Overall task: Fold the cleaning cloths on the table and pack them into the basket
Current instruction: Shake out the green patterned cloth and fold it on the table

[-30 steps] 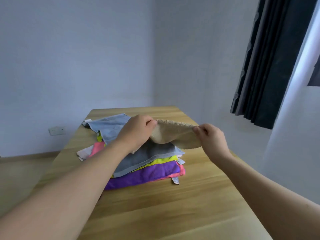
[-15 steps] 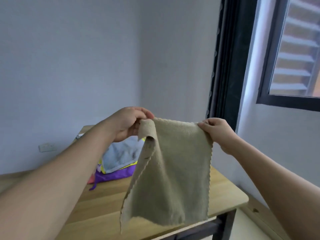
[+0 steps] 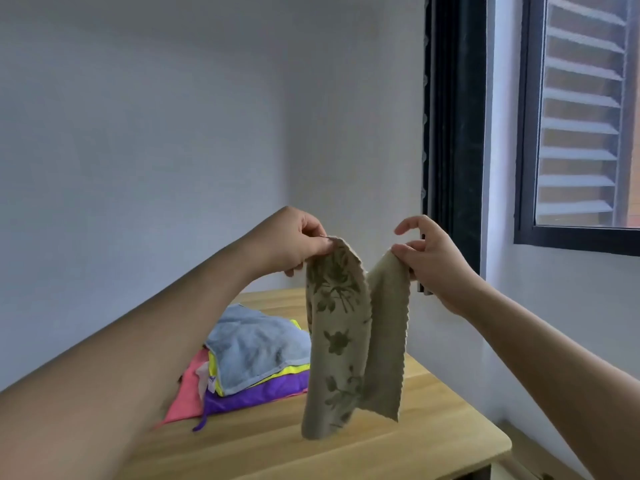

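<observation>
Beige floral cloth (image 3: 337, 327) hangs above counter (image 3: 433, 441); left hand (image 3: 294, 242) and right hand (image 3: 431, 252) each pinch a top corner. Coloured cloth stack (image 3: 249, 368) behind.

soft, even daylight comes in from the window (image 3: 585, 112) on the right; the room is moderately bright with a cool, bluish cast on the walls (image 3: 145, 140). no glare. my forearms read darker on their near undersides. the cloth (image 3: 349, 341) i hold throws only a faint shadow on the bench (image 3: 433, 441). the picture is slightly soft all over. the wide lens bends the window frame and stretches my arms near the lower corners.
</observation>
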Demonstrator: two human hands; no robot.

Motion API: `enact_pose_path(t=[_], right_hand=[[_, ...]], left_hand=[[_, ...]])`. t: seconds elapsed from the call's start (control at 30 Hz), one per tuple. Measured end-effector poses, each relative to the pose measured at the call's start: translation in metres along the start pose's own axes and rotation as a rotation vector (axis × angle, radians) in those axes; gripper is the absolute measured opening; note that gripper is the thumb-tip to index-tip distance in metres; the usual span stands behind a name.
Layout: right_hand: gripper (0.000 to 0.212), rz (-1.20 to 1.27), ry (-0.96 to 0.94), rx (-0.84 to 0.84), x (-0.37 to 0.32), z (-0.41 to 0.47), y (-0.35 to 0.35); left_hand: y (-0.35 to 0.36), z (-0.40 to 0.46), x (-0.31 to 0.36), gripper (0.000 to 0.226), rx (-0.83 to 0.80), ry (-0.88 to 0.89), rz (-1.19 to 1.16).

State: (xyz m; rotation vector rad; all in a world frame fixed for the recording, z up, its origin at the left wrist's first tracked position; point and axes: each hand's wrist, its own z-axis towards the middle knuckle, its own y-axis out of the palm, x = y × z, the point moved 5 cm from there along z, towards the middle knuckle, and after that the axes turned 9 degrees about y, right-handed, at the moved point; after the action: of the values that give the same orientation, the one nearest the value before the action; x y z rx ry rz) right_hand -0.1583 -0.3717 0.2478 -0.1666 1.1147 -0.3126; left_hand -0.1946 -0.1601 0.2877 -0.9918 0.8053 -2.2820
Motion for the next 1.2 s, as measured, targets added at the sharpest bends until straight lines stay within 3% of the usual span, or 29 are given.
enact_pose_path(t=[0.1,0.2,0.33,0.43,0.63,0.73,0.93,1.07,1.2], right_hand=[[0.019,0.065,-0.001,-0.050,-0.011,-0.005,0.009],[0.039,0.184,0.067,-0.134,-0.015,-0.012,0.020],[0.038,0.329,0.212,-0.275,-0.008,-0.019,0.029],[0.038,0.381,0.191,-0.379,-0.005,-0.020,0.031],[0.049,0.093,-0.010,-0.511,-0.010,-0.025,0.037],[0.045,0.095,-0.073,-0.403,-0.017,-0.026,0.037],[0.012,0.067,-0.147,-0.094,-0.025,-0.025,0.031],[0.017,0.241,-0.091,-0.111,-0.028,-0.026,0.031],[0.019,0.353,-0.010,-0.135,-0.030,-0.025,0.033]], left_hand=[[-0.005,-0.001,0.006,0.029,0.048,0.086,0.033],[-0.003,-0.003,0.005,0.031,0.032,0.127,-0.144],[-0.001,-0.006,-0.002,0.028,0.066,0.094,-0.211],[0.001,-0.007,-0.003,0.024,0.041,0.077,-0.206],[-0.010,-0.005,0.007,0.029,0.051,0.116,-0.359],[-0.016,-0.005,0.006,0.028,0.068,0.106,-0.354],[-0.010,-0.011,0.004,0.025,0.045,0.080,-0.277],[-0.008,-0.016,-0.002,0.032,-0.003,0.077,-0.156],[0.001,-0.024,-0.005,0.029,-0.221,0.025,-0.056]])
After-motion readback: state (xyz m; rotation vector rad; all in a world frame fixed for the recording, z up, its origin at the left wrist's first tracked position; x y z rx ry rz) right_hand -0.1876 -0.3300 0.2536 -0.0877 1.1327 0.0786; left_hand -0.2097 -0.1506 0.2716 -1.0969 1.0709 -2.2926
